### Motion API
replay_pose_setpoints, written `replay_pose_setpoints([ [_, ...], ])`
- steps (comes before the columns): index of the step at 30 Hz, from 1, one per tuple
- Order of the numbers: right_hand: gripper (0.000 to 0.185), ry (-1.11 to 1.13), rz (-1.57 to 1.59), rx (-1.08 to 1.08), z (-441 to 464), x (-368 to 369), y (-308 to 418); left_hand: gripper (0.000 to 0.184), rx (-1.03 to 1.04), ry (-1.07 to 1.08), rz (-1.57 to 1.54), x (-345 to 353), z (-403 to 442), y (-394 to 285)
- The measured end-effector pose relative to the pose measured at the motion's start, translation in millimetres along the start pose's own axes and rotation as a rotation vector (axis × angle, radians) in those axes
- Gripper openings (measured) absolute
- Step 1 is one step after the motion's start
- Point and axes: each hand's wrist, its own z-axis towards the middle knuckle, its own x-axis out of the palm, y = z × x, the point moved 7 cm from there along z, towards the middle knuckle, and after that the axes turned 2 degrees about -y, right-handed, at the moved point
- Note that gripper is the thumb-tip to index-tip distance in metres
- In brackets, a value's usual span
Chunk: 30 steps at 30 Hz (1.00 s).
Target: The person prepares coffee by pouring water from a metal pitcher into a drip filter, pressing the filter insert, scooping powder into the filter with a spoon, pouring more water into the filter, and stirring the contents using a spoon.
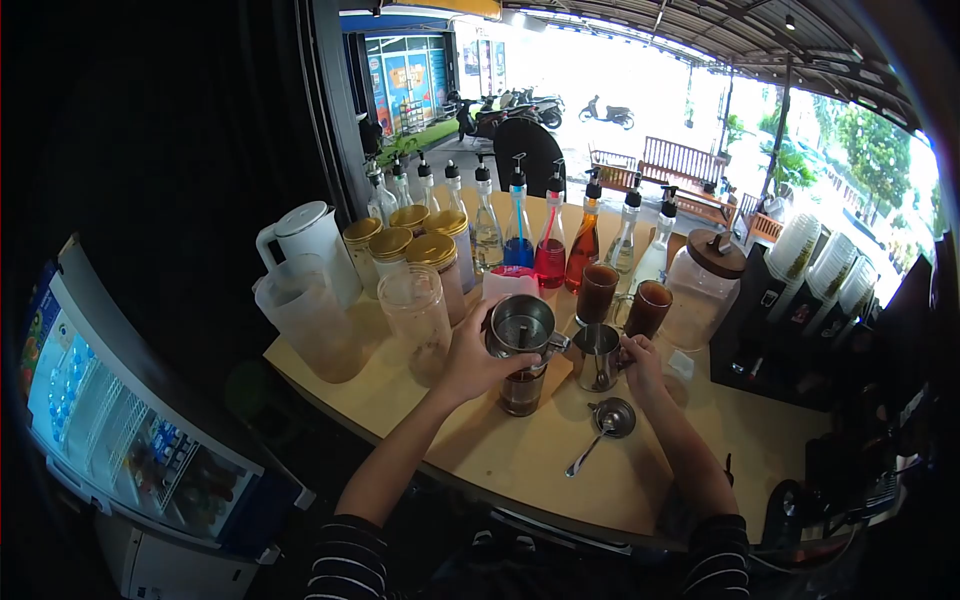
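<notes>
My left hand (478,352) is wrapped round a metal coffee drip filter (522,322), open at the top with a small post in its middle. Directly below it stands a glass (521,393) with dark liquid; whether the two touch is hard to tell. To the right, my right hand (644,366) grips the handle of a steel pitcher (597,360), which is on or just over the table. In front of the pitcher lies a small round metal dish or lid (613,417) with a spoon (588,448) resting on it.
Two glasses of brown drink (650,308) stand behind the pitcher. Gold-lidded jars (432,252), plastic jugs (310,320) and several pump bottles (518,235) line the table's (480,450) left and back. A wooden-lidded jar (700,290) and cup rack (775,320) stand right.
</notes>
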Motion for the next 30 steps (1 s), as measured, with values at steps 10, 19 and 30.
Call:
replay_pose_setpoints([
  [10,0.014,0.059,-0.205,-0.001,-10.9,-13.6,-12.3,0.082,-0.006,0.016,-0.108,10.8,-17.2,15.9],
  [19,0.023,-0.115,-0.911,-0.375,-42.9,30.4,61.1,0.08,0.079,-0.073,-0.036,-2.0,-27.2,15.7],
  [30,0.028,0.664,-1.02,-0.852,-87.4,285.1,99.9,0.088,0.089,-0.634,0.165,-114.9,-68.4,61.6],
])
